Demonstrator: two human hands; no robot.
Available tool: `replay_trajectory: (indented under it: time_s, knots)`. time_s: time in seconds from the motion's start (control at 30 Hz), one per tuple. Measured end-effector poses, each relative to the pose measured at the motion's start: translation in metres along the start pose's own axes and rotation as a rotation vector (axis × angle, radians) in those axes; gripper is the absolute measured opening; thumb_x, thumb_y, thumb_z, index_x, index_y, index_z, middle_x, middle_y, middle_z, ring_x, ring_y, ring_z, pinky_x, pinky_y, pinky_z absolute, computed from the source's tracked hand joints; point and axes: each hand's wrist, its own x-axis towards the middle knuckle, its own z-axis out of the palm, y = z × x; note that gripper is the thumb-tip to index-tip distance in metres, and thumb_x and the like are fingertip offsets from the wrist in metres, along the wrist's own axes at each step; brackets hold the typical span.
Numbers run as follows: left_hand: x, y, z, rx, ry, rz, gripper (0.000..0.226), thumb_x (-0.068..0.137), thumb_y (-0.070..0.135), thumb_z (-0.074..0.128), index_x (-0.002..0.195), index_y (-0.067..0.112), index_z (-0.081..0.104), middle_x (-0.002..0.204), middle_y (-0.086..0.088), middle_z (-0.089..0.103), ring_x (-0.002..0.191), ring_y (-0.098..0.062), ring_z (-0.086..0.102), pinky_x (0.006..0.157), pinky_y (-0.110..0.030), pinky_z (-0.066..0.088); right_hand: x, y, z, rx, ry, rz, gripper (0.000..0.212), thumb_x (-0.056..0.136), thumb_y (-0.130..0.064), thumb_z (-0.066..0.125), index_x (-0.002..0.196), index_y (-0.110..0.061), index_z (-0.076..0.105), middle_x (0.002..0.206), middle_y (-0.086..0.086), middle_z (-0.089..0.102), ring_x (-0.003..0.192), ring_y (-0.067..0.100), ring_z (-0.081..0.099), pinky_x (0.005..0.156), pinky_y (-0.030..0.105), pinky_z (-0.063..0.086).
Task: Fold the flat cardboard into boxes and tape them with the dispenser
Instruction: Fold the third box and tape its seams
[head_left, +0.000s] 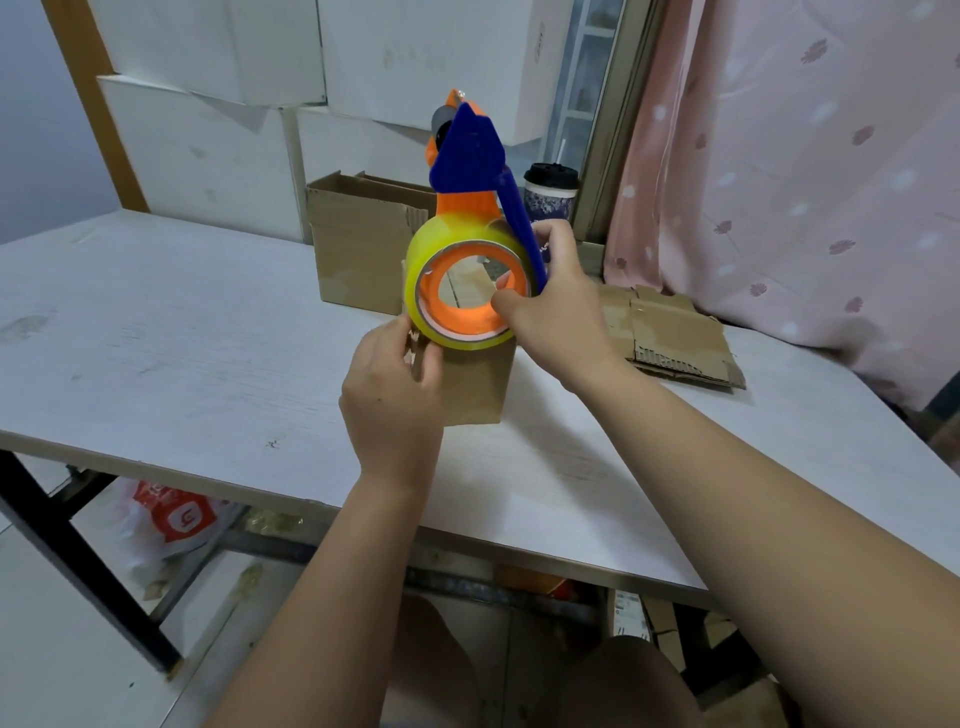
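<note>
Dispenser (464, 171) upright above small box (475, 387) on worktop (156, 338) | right hand (553, 312) fingers clamped on its roll (422, 260) and blue handle (518, 215) | left hand (392, 400) fingers pinching box's left edge, just under roll

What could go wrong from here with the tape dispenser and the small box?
1. The left hand pinches what seems the tape end by the tape roll; it may stick to fingers or itself.
2. Neither hand seems to hold the cardboard box under the tape dispenser in the right hand, so pulling might shift it.
</note>
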Motion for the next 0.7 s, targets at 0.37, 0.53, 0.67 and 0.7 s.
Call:
replay_trajectory:
  time_s: [0.37, 0.53, 0.67, 0.7]
  knots:
    - [0.002, -0.007, 0.001, 0.331, 0.117, 0.235, 0.016, 0.089, 0.020, 0.064, 0.098, 0.010, 0.072, 0.088, -0.007, 0.073, 0.080, -0.030, 0.065, 0.058, -0.027, 0.044, 0.013, -0.001, -0.011, 0.076, -0.049, 0.098, 0.035, 0.081, -0.008, 0.067, 0.101, -0.030, 0.047, 0.095, -0.004, 0.060, 0.083, 0.014, 0.062, 0.066, 0.032, 0.058]
    - [0.012, -0.018, -0.005, 0.469, 0.132, 0.490, 0.017, 0.090, 0.021, 0.059, 0.082, 0.011, 0.070, 0.084, -0.005, 0.073, 0.079, -0.031, 0.060, 0.054, -0.022, 0.034, 0.019, -0.008, -0.021, -0.010, -0.100, 0.067, 0.038, 0.079, -0.009, 0.070, 0.107, -0.026, 0.051, 0.093, -0.007, 0.060, 0.081, 0.013, 0.061, 0.060, 0.026, 0.055]
    - [0.019, -0.018, -0.008, 0.454, 0.097, 0.565, 0.022, 0.092, 0.025, 0.055, 0.085, 0.012, 0.072, 0.087, -0.003, 0.074, 0.093, -0.033, 0.064, 0.055, -0.028, 0.048, 0.023, -0.010, -0.030, -0.146, -0.127, -0.003, 0.035, 0.078, -0.009, 0.070, 0.103, -0.024, 0.050, 0.090, -0.009, 0.059, 0.078, 0.010, 0.060, 0.062, 0.025, 0.053]
    - [0.019, -0.018, -0.008, 0.451, 0.089, 0.571, 0.020, 0.092, 0.024, 0.057, 0.088, 0.012, 0.072, 0.088, -0.003, 0.074, 0.095, -0.032, 0.064, 0.055, -0.029, 0.048, 0.024, -0.011, -0.033, -0.166, -0.130, -0.009, 0.034, 0.078, -0.009, 0.070, 0.102, -0.024, 0.050, 0.090, -0.009, 0.059, 0.079, 0.009, 0.060, 0.062, 0.025, 0.053]
